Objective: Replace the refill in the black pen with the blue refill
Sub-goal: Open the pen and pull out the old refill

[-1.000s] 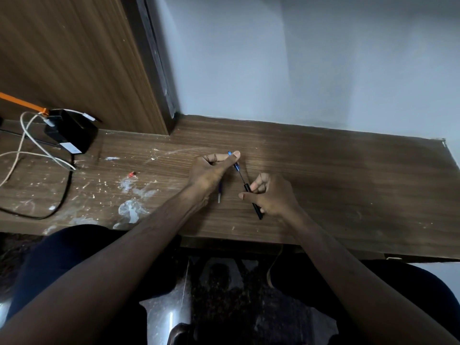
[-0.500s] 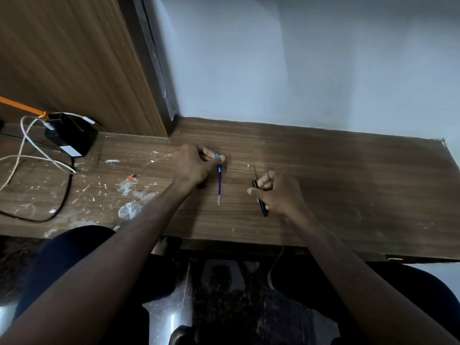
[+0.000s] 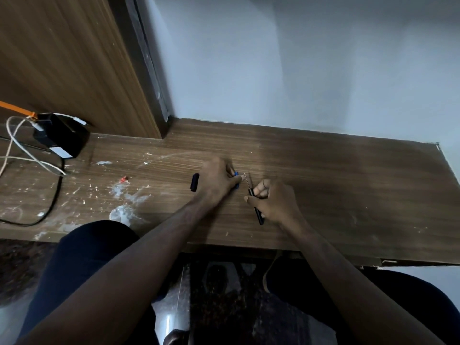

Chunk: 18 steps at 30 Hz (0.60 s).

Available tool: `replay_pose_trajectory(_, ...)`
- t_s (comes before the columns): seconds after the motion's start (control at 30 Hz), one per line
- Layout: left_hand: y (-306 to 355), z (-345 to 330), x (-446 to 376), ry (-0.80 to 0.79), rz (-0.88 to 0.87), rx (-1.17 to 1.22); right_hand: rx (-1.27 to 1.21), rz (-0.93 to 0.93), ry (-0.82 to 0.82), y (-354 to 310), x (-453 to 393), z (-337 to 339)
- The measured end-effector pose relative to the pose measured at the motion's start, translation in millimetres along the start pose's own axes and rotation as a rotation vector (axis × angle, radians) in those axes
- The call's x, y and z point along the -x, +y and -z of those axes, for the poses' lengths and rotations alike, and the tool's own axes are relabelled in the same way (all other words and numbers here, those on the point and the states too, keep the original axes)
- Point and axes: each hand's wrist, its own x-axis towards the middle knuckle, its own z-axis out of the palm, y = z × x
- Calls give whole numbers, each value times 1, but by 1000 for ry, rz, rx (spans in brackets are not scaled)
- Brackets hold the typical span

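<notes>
Wooden desk [image 3: 336,195] is spanning mid-frame. Left hand [image 3: 216,180] at centre is curling over the blue refill [image 3: 236,176], hiding most of it. Right hand [image 3: 276,202] just beside is pinching the black pen [image 3: 256,209], thin tip poking up. Dark cap-like piece [image 3: 194,182] is lying left of the left hand, blurry.

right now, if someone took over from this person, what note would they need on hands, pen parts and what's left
Left hand: on the desk, fingers pinching the blue refill, which is mostly hidden under the hand.
Right hand: holding the black pen barrel, with a thin refill tip sticking out of its far end.
A dark cap-like pen piece lies on the desk left of the left hand.
Done: pen is taken apart and both parts are in hand.
Left: the blue refill is not in the barrel yet; whether the thin tip is the old refill is unclear. Clear the barrel if needed, insert blue, close the pen.
</notes>
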Motion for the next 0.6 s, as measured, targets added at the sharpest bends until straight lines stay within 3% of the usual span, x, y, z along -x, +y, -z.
replay_pose_trajectory(0.17,2,15,2,46,-38,148,-31,2,8,-2,1,3)
replay_pose_trajectory(0.3,-5,19,16,-204,63,506,-44,11,4,-5,2,1)
replay_pose_trajectory(0.4,-10,13,24,-272,56,485,-29,25,-28,-8,4,-2)
replay_pose_trajectory(0.6,1,23,10,-126,73,399,46,8,-95,-1,6,-3)
